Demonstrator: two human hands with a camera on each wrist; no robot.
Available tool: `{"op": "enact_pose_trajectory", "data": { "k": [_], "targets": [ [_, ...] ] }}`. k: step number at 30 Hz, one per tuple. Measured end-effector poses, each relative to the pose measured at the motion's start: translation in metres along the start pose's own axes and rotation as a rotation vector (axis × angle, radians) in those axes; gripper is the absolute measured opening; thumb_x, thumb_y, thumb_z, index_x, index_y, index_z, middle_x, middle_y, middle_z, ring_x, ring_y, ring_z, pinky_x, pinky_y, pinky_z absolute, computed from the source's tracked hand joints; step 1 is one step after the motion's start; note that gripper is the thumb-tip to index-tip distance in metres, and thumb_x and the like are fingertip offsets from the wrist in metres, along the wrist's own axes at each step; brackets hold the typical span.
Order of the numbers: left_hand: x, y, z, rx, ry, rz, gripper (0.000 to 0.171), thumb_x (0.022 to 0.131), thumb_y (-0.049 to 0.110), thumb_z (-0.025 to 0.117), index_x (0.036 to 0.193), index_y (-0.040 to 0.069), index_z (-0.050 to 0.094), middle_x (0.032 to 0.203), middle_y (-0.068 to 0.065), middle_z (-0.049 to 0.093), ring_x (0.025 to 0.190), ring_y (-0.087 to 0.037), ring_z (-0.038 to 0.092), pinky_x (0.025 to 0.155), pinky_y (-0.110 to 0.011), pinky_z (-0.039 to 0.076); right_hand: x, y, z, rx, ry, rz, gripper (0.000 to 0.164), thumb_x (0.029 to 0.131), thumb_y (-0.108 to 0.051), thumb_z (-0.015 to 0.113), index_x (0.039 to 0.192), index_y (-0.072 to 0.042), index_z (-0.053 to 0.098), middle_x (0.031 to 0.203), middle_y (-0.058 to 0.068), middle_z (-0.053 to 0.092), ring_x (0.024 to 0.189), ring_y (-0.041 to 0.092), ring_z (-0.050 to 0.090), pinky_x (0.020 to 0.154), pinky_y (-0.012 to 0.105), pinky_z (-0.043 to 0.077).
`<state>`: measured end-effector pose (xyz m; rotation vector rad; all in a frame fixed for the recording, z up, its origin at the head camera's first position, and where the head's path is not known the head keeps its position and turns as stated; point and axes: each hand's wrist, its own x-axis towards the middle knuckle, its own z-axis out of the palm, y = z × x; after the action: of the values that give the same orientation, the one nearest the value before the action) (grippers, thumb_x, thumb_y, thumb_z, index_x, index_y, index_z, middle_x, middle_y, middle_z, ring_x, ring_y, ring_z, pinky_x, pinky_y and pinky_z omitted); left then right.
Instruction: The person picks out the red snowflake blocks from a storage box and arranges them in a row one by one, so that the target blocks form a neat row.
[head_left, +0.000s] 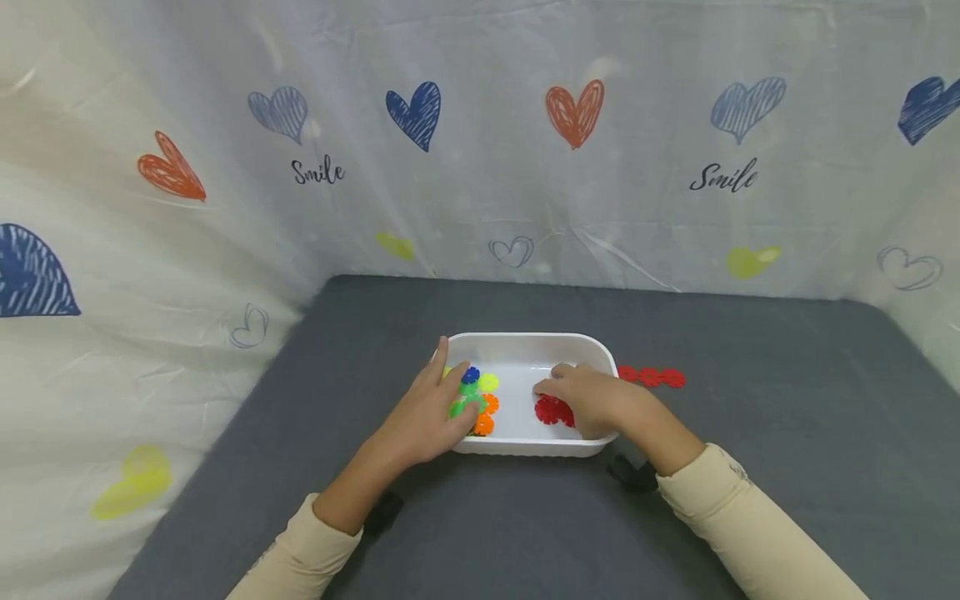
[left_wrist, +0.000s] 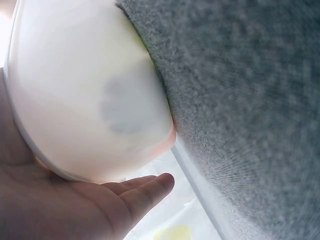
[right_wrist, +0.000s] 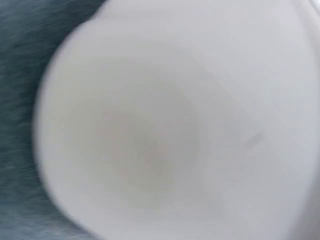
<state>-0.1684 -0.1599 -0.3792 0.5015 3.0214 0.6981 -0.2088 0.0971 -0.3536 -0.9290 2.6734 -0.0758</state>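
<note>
A white plastic tray [head_left: 517,446] holds small flower-shaped plastic discs. At its left end, my left hand [head_left: 423,417] lies over the rim, fingers spread, some reaching inside above green discs [head_left: 457,408], orange discs [head_left: 484,425] and a blue disc [head_left: 471,375]. In the left wrist view, two straight fingers [left_wrist: 145,197] extend along the tray's outside wall [left_wrist: 65,100]. My right hand [head_left: 596,400] reaches inside the right end, fingers bent down beside red discs [head_left: 549,409]. Its thumb is hidden, and I cannot tell whether it pinches a disc.
A row of red discs [head_left: 650,377] lies on the grey cloth-covered table [head_left: 487,517], just right of the tray. A white curtain [head_left: 480,192] printed with hearts hangs behind and to the left. The right wrist view is filled by the blurred tray wall [right_wrist: 165,125].
</note>
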Motion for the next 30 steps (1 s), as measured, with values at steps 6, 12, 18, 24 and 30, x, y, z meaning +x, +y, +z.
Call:
{"op": "enact_pose_trajectory", "data": {
  "k": [6,12,18,24,30],
  "targets": [
    [0.001,0.001,-0.001,0.006,0.005,-0.005,0.070,0.093,0.041,0.051,0.153,0.005,0.041,0.167,-0.016,0.002,0.149,-0.039,0.020,0.105,-0.066,0.034,0.006,0.007,0.019,-0.073,0.259,-0.040,0.050,0.067,-0.006,0.089,0.112,-0.009,0.068,0.094,0.006,0.058,0.087,0.022,0.055,0.074,0.033,0.053],
    [0.000,0.002,0.000,0.009,0.011,-0.014,0.070,0.093,0.042,0.053,0.152,0.005,0.042,0.167,-0.015,0.003,0.149,-0.039,0.020,0.103,-0.065,0.036,0.006,0.005,0.027,-0.030,0.400,-0.011,0.043,0.069,-0.003,0.088,0.108,-0.006,0.070,0.089,0.006,0.059,0.081,0.019,0.058,0.070,0.031,0.056],
    [-0.001,0.001,0.001,0.002,0.016,-0.018,0.070,0.093,0.041,0.053,0.152,0.006,0.043,0.167,-0.014,0.003,0.149,-0.039,0.020,0.102,-0.066,0.037,0.001,0.003,0.027,0.100,0.539,0.012,0.033,0.075,0.002,0.083,0.105,-0.004,0.072,0.085,0.005,0.063,0.076,0.017,0.058,0.069,0.031,0.056],
    [-0.001,0.000,0.001,-0.012,0.010,-0.004,0.067,0.093,0.039,0.051,0.151,0.005,0.045,0.167,-0.015,0.002,0.149,-0.039,0.020,0.108,-0.065,0.031,0.001,0.003,0.030,0.190,0.661,0.008,0.020,0.075,0.002,0.083,0.091,-0.006,0.074,0.077,0.000,0.062,0.070,0.015,0.055,0.065,0.030,0.054],
    [-0.001,-0.002,0.002,-0.009,0.011,0.004,0.068,0.093,0.039,0.050,0.152,0.005,0.043,0.167,-0.014,0.001,0.149,-0.039,0.020,0.109,-0.064,0.029,0.001,0.005,0.032,0.214,0.722,0.007,0.015,0.074,0.000,0.085,0.082,-0.010,0.076,0.074,-0.003,0.068,0.068,0.015,0.059,0.068,0.033,0.055]
  ]
}}
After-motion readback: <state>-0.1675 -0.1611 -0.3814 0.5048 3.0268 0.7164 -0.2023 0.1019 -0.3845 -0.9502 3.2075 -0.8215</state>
